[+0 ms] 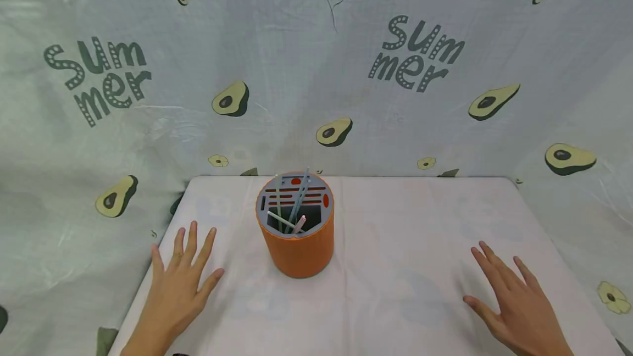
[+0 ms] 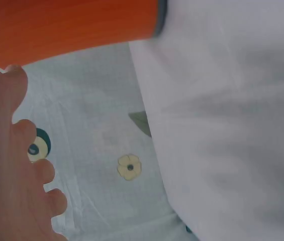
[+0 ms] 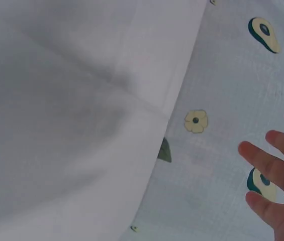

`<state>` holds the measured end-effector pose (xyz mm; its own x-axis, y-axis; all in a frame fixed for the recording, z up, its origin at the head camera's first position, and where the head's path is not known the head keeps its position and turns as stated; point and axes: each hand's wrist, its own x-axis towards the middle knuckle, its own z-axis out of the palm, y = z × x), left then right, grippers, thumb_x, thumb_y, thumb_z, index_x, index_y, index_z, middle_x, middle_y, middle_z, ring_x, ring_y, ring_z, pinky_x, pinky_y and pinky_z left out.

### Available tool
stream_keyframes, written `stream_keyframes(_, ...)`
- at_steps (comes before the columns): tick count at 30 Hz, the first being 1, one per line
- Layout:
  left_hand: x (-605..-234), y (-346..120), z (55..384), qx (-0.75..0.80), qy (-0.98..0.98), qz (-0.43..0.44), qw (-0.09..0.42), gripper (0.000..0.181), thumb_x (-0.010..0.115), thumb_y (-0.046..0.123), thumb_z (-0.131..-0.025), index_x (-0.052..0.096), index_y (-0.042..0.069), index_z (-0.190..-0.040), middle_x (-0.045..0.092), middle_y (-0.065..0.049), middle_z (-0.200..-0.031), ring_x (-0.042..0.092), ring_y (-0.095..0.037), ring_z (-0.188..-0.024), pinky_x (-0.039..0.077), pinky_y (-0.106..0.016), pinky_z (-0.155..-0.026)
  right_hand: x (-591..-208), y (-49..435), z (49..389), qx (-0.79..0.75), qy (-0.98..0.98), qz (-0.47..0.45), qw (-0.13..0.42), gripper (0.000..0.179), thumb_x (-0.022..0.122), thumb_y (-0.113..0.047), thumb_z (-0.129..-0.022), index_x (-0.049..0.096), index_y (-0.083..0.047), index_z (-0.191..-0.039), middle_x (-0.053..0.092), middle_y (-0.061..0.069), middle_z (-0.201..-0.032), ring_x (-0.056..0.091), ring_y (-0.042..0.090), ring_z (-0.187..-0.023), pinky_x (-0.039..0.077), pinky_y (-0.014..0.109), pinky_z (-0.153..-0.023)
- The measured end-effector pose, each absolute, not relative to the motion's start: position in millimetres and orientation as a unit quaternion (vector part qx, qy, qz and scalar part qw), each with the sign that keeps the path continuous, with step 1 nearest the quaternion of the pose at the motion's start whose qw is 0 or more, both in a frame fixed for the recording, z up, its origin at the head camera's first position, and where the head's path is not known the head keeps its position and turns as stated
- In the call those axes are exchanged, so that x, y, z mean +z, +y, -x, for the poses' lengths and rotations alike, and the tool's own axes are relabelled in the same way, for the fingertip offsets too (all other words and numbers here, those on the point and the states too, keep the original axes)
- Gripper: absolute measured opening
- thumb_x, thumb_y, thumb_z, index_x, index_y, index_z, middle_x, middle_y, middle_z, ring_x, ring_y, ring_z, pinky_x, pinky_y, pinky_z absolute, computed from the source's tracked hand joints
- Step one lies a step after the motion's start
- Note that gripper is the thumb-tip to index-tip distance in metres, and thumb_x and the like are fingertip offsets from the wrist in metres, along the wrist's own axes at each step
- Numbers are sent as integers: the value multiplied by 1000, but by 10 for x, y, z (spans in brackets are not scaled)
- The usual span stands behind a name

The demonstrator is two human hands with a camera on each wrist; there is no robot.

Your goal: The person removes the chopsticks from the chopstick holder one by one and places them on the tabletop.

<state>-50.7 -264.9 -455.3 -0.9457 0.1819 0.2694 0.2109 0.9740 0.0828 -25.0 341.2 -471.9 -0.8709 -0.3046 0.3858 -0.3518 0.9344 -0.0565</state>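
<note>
An orange round pen holder (image 1: 299, 254) with a grey slotted top stands upright on the white table, left of centre. Several thin sticks (image 1: 298, 202), pale green, blue and pink, lean out of its large front opening; I cannot tell exactly what they are. My left hand (image 1: 178, 290) is spread to the left of the holder, apart from it, fingers straight and holding nothing. Over the table's right side, my right hand (image 1: 519, 301) has its fingers extended, with nothing in it. In the left wrist view the holder's orange side (image 2: 71, 25) shows beyond my thumb.
The white-covered table (image 1: 395, 224) ends at a straight far edge. Behind and around it hangs a pale cloth (image 1: 287, 43) printed with avocados, flowers and the word "summer". The holder is the one object standing on the tabletop, near its far edge.
</note>
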Motion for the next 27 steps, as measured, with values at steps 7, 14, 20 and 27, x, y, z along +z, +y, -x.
stream_keyframes(7,-4446,-2408,520,-205,-962,94,151,76,58,42,-105,22,20,-168,30,-22,-169,27,-49,-156,5,-77,-124,-4706,3263,344,105,-950,-180,232,92,81,-52,-83,43,-18,-160,60,8,-152,55,23,-123,7,30,-134)
stream_keyframes(14,-4377,-2233,578,-303,-930,44,205,60,61,27,-106,40,19,-162,53,-18,-157,53,-46,-140,23,-74,-122,-4734,2943,499,190,-925,-205,257,67,75,-47,-93,57,-16,-150,70,7,-135,60,18,-118,17,19,-126)
stream_keyframes(20,-4339,-2096,650,-359,-908,20,213,50,60,21,-106,51,23,-156,60,-6,-152,60,-34,-137,38,-59,-121,-4743,2644,623,276,-881,-256,285,56,63,-48,-102,64,-10,-142,70,2,-135,59,11,-116,26,18,-119)
stream_keyframes(27,-4316,-1990,701,-430,-879,6,206,46,57,22,-108,53,26,-154,63,2,-149,49,5,-142,28,0,-112,-4689,2280,722,334,-854,-281,283,48,66,-39,-103,65,-8,-140,71,4,-134,62,12,-120,32,16,-114)
